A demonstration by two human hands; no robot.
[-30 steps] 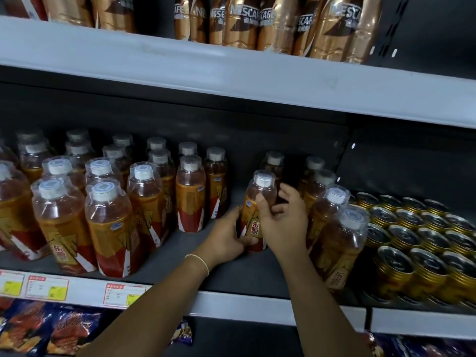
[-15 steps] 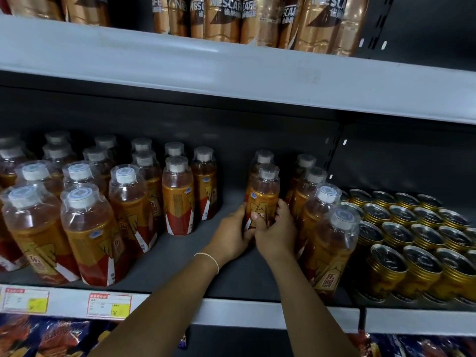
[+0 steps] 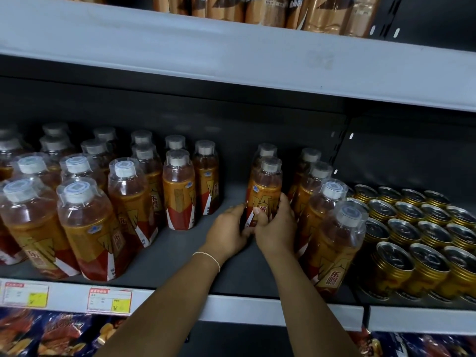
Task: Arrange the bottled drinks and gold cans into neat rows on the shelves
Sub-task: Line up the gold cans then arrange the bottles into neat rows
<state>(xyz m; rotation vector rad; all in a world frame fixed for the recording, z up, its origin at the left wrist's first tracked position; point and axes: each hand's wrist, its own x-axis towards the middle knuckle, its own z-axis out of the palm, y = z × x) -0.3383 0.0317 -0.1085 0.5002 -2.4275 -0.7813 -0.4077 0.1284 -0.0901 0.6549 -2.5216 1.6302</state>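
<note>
Bottle (image 3: 265, 189) gripped by left hand (image 3: 226, 229) and right hand (image 3: 277, 228), fingers curled.
Neighbouring bottle (image 3: 334, 243) may be toppled by the right forearm (image 3: 306, 292).

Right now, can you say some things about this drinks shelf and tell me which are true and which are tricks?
1. The left hand and the right hand are both on the same bottle. True.
2. The gold cans sit to the left of all the bottles. False: they fill the right end of the shelf.
3. The held bottle is open at the top. False: its cap is on, under a clear cover.
4. There is a thin bracelet on the left wrist. True.
</note>
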